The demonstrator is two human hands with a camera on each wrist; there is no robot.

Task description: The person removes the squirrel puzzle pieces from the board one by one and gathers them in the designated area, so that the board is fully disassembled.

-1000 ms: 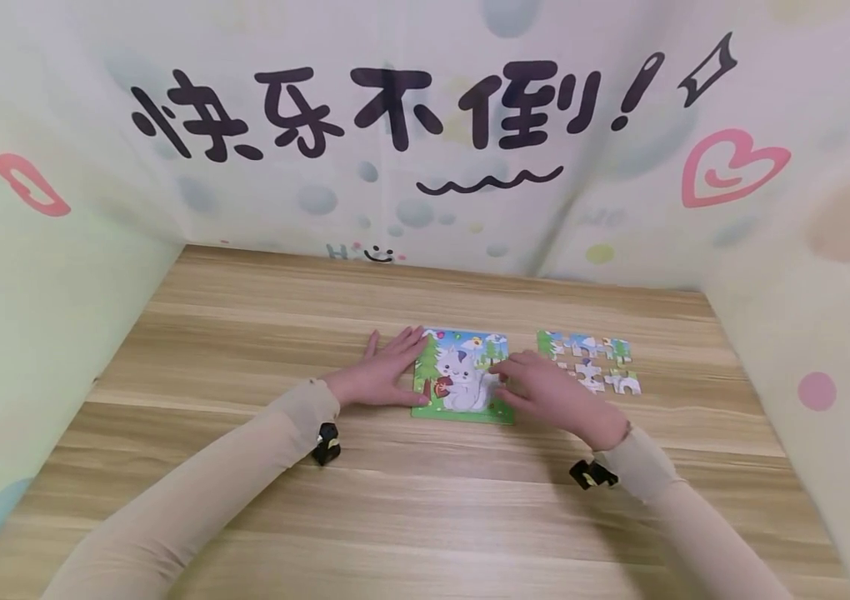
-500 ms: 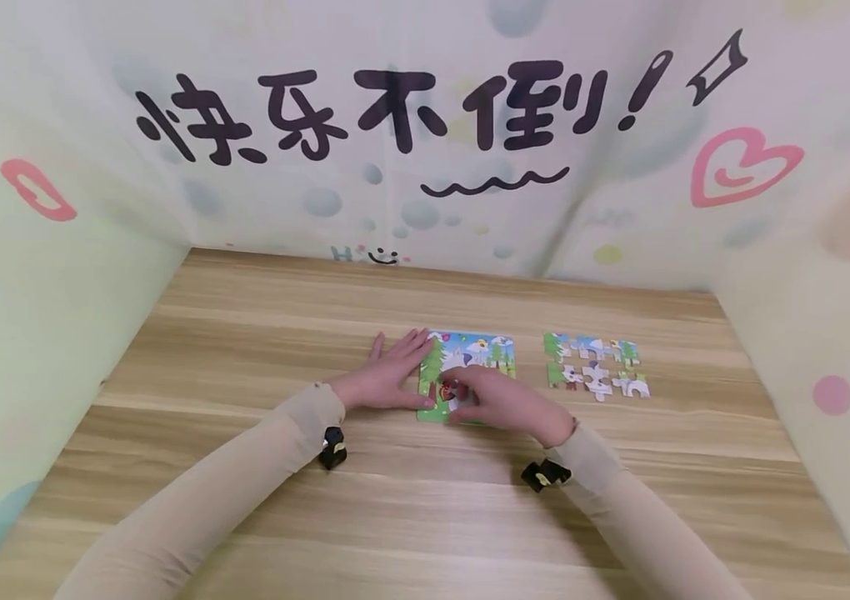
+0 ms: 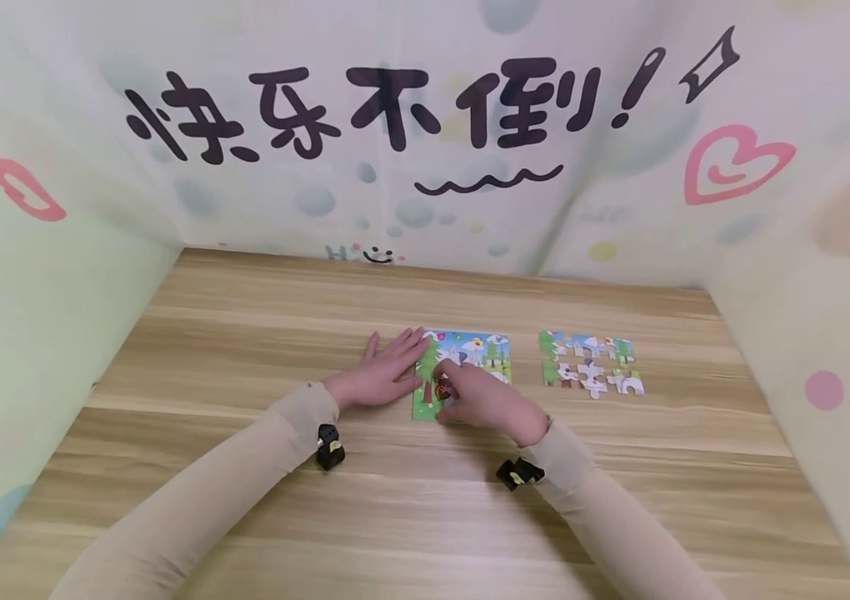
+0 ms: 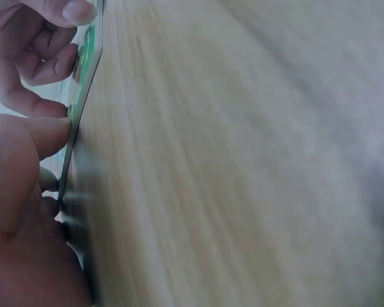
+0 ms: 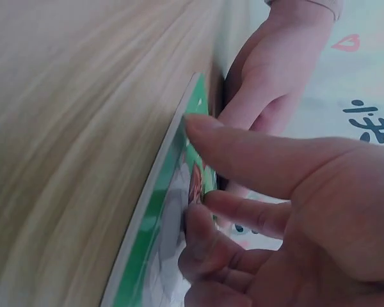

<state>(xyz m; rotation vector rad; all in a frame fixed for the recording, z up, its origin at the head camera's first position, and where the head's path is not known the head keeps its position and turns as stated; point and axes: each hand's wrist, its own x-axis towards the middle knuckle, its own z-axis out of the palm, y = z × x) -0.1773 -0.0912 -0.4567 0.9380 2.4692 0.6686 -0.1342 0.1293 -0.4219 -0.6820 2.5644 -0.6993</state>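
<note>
A square picture board [image 3: 483, 352] of a white squirrel among trees lies on the wooden table. My left hand [image 3: 374, 379] rests over its left edge with fingers spread and thumb at the lower left side. Above the lower middle of the picture is my right hand [image 3: 491, 398], fingers bent and covering most of the squirrel. In the right wrist view, its thumb [image 5: 208, 131] touches the board's green border [image 5: 136, 256], and the bent fingertips meet the picture. Nothing shows between thumb and fingers. Several jigsaw pieces [image 3: 592, 377] lie in two rows right of the board.
The wooden table [image 3: 260, 333] extends around the board. A pale printed curtain [image 3: 395, 200] with large black characters stands along the back, and similar walls rise at both sides. Each wrist carries a small black camera [image 3: 330, 447].
My right hand has moved left across the board, from its right edge to the lower middle, uncovering the loose pieces. My left hand has stayed on the left edge.
</note>
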